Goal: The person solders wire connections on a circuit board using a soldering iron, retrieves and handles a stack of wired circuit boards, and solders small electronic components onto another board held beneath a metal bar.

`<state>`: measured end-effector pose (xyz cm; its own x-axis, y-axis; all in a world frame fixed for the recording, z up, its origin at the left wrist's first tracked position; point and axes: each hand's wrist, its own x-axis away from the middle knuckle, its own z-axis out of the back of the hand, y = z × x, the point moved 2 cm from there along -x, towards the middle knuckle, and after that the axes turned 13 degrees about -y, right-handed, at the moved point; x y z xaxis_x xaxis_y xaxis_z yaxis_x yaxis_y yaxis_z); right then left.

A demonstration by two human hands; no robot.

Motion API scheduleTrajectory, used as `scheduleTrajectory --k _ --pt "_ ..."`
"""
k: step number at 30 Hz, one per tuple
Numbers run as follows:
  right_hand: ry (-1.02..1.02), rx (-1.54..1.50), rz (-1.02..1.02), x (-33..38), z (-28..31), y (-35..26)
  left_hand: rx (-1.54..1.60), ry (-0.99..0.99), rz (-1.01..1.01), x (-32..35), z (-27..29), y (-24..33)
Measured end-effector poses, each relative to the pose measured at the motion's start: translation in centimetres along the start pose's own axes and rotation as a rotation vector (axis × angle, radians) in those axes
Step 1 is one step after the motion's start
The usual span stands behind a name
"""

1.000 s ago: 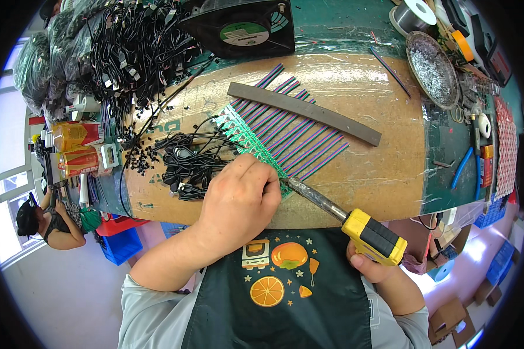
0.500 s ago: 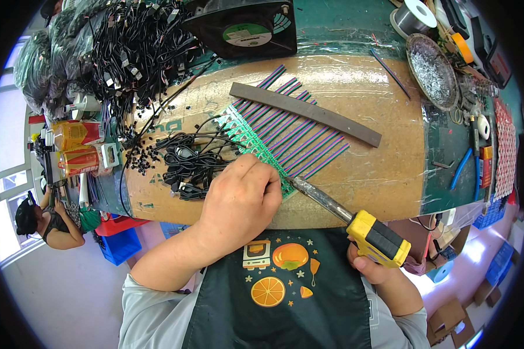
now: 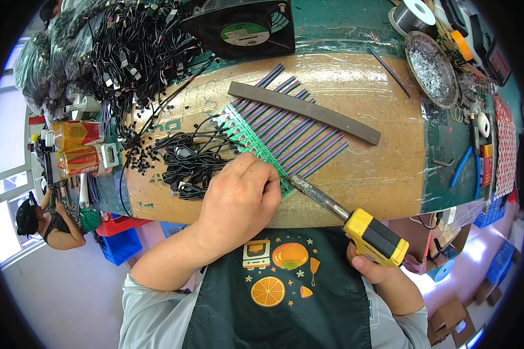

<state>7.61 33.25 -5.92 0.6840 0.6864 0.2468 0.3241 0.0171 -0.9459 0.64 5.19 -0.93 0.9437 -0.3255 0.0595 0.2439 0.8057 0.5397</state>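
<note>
My left hand (image 3: pixel 241 195) is closed over the near end of a strip of green circuit boards (image 3: pixel 245 136). Its fingertips are hidden beneath it, so what they pinch cannot be made out. My right hand (image 3: pixel 371 269) grips the yellow-and-black handle of a soldering iron (image 3: pixel 375 237). The iron's metal barrel points up and left, its tip at the boards beside my left fingers. Striped ribbon wires (image 3: pixel 308 148) fan out rightward from the boards. A long brown bar (image 3: pixel 305 111) lies across these wires. Black cables (image 3: pixel 186 160) run to the boards' left side.
A black fan (image 3: pixel 244 32) stands at the back, beside a heap of black cables (image 3: pixel 140 52). At far right are a solder spool (image 3: pixel 414 16) and a dish of silvery bits (image 3: pixel 432 68). Small black pieces (image 3: pixel 140 157) lie at left. Another person (image 3: pixel 49 221) sits beyond the table's left.
The iron's handle has shifted very slightly up and left in my right hand. My left hand stays at the boards. The whole view has moved a touch.
</note>
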Motion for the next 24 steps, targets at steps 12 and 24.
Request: scheduleTrajectory --k 12,24 --pt "0.065 -0.042 -0.003 0.5 0.3 -0.6 0.009 -0.002 -0.004 -0.1 0.0 0.0" --pt "0.742 0.064 0.619 -1.7 8.2 -6.4 0.015 0.02 0.05 0.6 0.3 -0.1"
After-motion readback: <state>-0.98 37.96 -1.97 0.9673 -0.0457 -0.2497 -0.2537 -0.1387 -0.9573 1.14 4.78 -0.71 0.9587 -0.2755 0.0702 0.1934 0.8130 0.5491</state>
